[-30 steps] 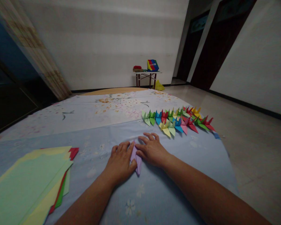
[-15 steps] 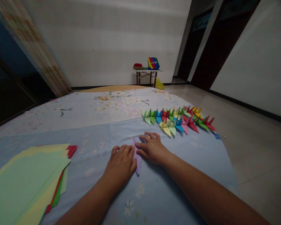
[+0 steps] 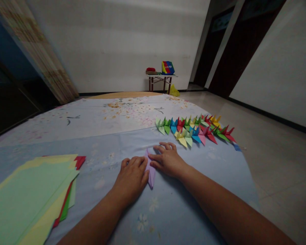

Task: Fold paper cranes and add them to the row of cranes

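A narrow strip of folded purple origami paper (image 3: 152, 175), pointed at both ends, lies on the blue cloth between my hands. My left hand (image 3: 133, 173) rests along its left side, its fingers bent close together and its thumb on the paper's edge. From the right, my right hand (image 3: 168, 159) has its thumb and index finger closed on the other edge, while its remaining fingers spread over the cloth. The fingertips cover part of the paper's middle. Beyond my right hand stand rows of folded paper cranes (image 3: 196, 131) in several colours.
A stack of coloured paper sheets (image 3: 38, 190), pale green on top, lies at the left. The blue floral tablecloth (image 3: 104, 146) overlaps a white flowered one (image 3: 112, 115). The table's right edge drops to the tiled floor. A small table (image 3: 162, 77) stands by the wall.
Both hands stay on the purple paper with hardly any movement. A little more of the paper's lower part shows between them. The whole view has shifted slightly.
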`<state>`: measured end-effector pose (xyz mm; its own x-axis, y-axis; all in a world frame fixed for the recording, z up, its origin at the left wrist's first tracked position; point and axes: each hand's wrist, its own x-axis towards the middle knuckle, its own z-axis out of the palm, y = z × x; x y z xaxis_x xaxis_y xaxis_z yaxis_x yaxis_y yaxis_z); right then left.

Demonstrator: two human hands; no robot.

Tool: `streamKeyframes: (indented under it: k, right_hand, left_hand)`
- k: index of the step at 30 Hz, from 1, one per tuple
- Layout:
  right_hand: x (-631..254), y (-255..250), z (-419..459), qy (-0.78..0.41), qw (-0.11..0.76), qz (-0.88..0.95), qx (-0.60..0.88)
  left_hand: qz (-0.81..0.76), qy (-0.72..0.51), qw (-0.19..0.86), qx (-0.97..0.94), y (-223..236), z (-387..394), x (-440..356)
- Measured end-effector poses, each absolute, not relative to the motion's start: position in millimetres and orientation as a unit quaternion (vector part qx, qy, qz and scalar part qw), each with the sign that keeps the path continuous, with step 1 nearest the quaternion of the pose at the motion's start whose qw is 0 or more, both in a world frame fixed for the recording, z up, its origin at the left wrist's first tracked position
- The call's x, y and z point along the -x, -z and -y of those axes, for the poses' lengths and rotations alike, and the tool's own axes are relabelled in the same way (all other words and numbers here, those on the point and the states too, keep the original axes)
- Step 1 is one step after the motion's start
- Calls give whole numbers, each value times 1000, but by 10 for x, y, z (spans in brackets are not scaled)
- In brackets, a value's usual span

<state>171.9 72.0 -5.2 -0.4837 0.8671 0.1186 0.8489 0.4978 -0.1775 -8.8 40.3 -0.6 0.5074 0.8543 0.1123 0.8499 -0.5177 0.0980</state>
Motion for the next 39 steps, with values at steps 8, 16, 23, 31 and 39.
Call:
streamKeyframes:
  k: [8,16,23,31,39]
  right_hand:
    - [-1710,37,-697,-43,97,861,497]
    - [-1669,45,-660,-13,102,857,505]
    - [-1616,58,-668,3,97,857,507]
    - [-1527,90,-660,29,112,853,509]
    - [-1512,149,-755,4,112,850,515]
  left_hand:
    - [-497,-95,-4,-862,62,-363,42]
    - [-495,-88,-18,-864,94,-360,28]
    - [-497,-93,-19,-862,97,-361,16]
    - [-496,-96,-20,-863,71,-357,8]
    - [-495,-96,-23,-863,82,-367,0]
